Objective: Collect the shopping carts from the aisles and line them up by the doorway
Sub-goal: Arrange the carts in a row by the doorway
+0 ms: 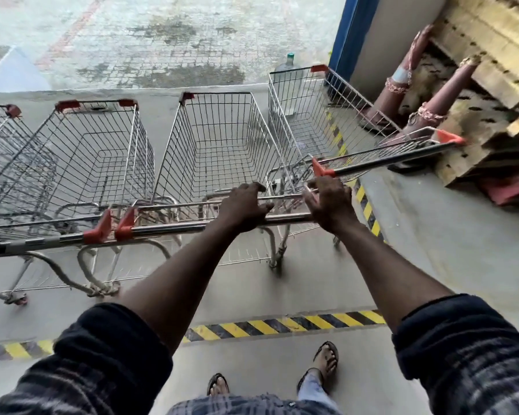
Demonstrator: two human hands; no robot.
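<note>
Several wire shopping carts with orange handle caps stand side by side, facing the open doorway. The middle cart [219,145] is right in front of me. My left hand [243,205] grips its steel handle bar [174,227], fingers curled over toward the basket's rear rim. My right hand [327,202] holds the bar's right end, with its fingers bent over it. A left cart [93,151] and a far-left cart [9,163] sit alongside. The right cart [312,115] stands angled, its handle [387,158] just above my right hand.
Two maroon traffic cones [402,79] lean against stacked wooden pallets [492,85] at the right. A blue door frame [342,34] and a water jug [288,67] stand behind the right cart. Yellow-black hazard tape [282,324] crosses the floor. Wet paving [162,40] lies beyond.
</note>
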